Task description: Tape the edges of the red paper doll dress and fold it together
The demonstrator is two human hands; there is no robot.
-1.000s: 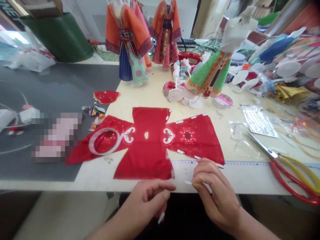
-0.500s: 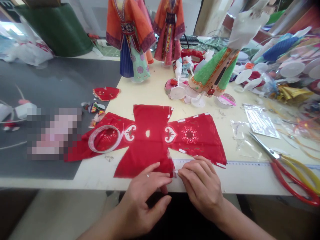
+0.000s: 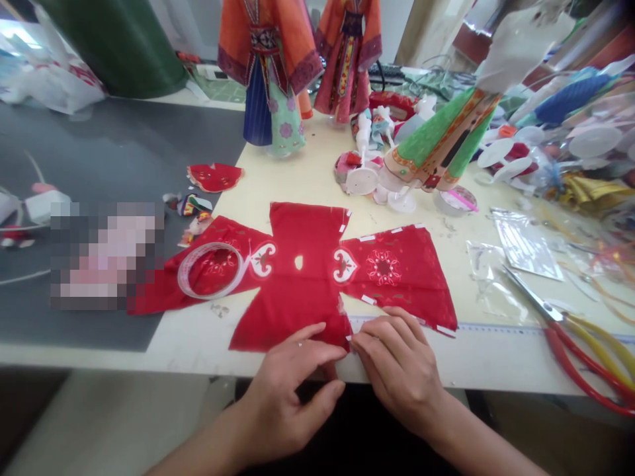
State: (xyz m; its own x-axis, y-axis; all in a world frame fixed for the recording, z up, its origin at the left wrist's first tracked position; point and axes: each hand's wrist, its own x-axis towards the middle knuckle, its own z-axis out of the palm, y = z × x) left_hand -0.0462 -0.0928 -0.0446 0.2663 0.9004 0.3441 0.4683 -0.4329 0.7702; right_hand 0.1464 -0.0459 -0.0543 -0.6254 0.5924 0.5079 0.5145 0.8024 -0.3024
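Observation:
A red cross-shaped cloth robe piece (image 3: pixel 297 274) with white and gold motifs lies flat on the cream table (image 3: pixel 307 185). Small white tape tabs line its right edges. My left hand (image 3: pixel 292 390) presses its fingertips on the lower right corner of the piece's bottom flap. My right hand (image 3: pixel 397 370) meets it there, fingers pinched together at a small white tab on that corner. A clear tape roll (image 3: pixel 211 270) rests on the left sleeve. A clear ruler (image 3: pixel 496 328) lies under my right hand along the table's front.
Dressed dolls in orange robes (image 3: pixel 270 73) stand at the back, a green-skirted figure (image 3: pixel 441 142) leans at right. Red-and-yellow scissors (image 3: pixel 570 337) lie at right beside clear plastic wrappers (image 3: pixel 526 244). A dark mat (image 3: pixel 109 158) covers the left with cloth scraps (image 3: pixel 213 177).
Both hands came up from below the table edge onto the bottom flap's right corner, where they now meet; since half a second ago they have barely moved. The camera tilted slightly.

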